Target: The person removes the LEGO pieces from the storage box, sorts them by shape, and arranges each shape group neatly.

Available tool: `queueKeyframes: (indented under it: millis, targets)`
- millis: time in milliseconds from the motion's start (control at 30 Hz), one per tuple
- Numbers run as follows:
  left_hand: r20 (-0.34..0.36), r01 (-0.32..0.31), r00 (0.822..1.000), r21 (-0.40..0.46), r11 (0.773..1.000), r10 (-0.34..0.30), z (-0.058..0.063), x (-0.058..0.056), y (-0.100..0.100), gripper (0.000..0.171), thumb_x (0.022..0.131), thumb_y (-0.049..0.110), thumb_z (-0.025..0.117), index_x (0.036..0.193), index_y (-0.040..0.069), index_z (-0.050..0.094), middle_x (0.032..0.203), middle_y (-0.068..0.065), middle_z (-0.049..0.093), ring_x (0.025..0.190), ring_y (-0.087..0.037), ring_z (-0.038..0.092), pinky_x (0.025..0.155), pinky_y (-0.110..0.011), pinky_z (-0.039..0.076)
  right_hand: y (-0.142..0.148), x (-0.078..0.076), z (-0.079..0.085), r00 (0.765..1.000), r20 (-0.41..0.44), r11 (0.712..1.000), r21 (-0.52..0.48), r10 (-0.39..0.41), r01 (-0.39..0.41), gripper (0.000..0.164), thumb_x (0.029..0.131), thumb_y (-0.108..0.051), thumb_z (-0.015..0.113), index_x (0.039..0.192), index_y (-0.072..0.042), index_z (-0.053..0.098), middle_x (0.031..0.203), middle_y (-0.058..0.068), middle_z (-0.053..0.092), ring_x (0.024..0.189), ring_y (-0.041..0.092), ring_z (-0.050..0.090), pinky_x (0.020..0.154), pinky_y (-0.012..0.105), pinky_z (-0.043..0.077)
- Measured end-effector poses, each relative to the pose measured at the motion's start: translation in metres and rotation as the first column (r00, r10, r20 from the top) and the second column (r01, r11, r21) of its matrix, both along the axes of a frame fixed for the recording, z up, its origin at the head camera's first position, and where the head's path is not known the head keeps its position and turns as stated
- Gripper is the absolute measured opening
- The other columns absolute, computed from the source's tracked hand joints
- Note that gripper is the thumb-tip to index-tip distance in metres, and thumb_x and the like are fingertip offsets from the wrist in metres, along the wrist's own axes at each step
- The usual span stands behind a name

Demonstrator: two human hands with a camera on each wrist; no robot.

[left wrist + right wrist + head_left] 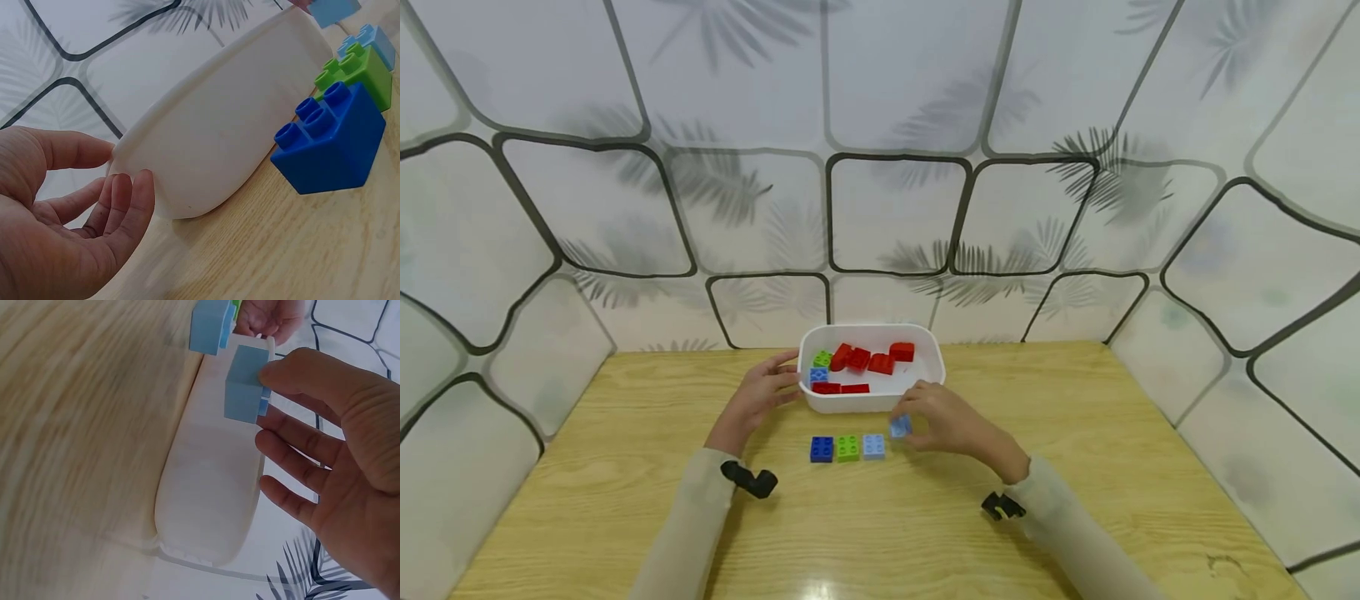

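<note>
My right hand [943, 417] pinches a light blue toy building brick [242, 387] by its studded side, just in front of a white plastic tub [857, 403]. At the tub's left end, my left hand [762, 392] touches the rim with relaxed fingers. On the table in front of the tub stand a dark blue brick [822, 449], a lime green brick [847, 448] and a light blue brick [873, 447], studs up, in a row. The held brick is just right of this row. Inside the tub lie several red bricks [882, 363], a blue brick [818, 375] and a green brick [822, 359].
The wooden table [820, 533] reaches back to a patterned wall [895, 217], with more patterned panels on both sides. The tub stands close to the back wall. A black strap mount [749, 480] sits on the left wrist.
</note>
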State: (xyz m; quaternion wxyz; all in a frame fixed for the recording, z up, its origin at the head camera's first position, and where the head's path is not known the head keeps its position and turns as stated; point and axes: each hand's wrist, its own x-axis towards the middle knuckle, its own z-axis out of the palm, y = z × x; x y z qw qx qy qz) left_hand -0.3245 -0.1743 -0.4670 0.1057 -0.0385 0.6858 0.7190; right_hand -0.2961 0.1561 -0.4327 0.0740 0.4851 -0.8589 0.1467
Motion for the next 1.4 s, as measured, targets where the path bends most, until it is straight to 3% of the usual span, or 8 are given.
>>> queueKeyframes:
  millis: [433,967,1400]
  targets:
    - [0.002,-0.001,1.000,0.010,1.000,0.001,0.004,0.001,0.000,0.057,0.104,0.006,0.056,0.158,0.009,0.037,0.135,-0.014,0.051,0.105,-0.015,0.060,0.093,-0.030,0.058,-0.004,0.001,-0.005,0.999,0.052,0.995,0.099,-0.011,0.006,0.021,0.082,-0.017,0.083,0.102,-0.016,0.077,0.100,-0.003,0.072,0.092,0.014,0.057,0.081,0.027,0.051]
    - [0.003,-0.006,1.000,0.009,1.000,0.006,0.003,-0.001,-0.002,0.058,0.103,0.006,0.057,0.157,0.009,0.038,0.135,-0.014,0.052,0.103,-0.014,0.061,0.088,-0.027,0.059,-0.007,0.000,-0.010,0.998,0.043,0.995,0.085,0.039,-0.043,0.019,0.079,-0.013,0.082,0.097,-0.012,0.078,0.095,-0.001,0.072,0.089,0.013,0.058,0.080,0.027,0.050]
    - [0.023,-0.012,1.000,0.000,1.000,0.012,0.001,-0.001,-0.001,0.057,0.103,0.006,0.057,0.157,0.011,0.039,0.130,-0.009,0.053,0.102,-0.013,0.061,0.093,-0.031,0.058,-0.008,0.003,-0.013,0.996,0.086,0.994,0.110,0.002,-0.012,0.019,0.080,-0.013,0.081,0.099,-0.012,0.079,0.096,-0.001,0.072,0.090,0.012,0.058,0.083,0.028,0.051]
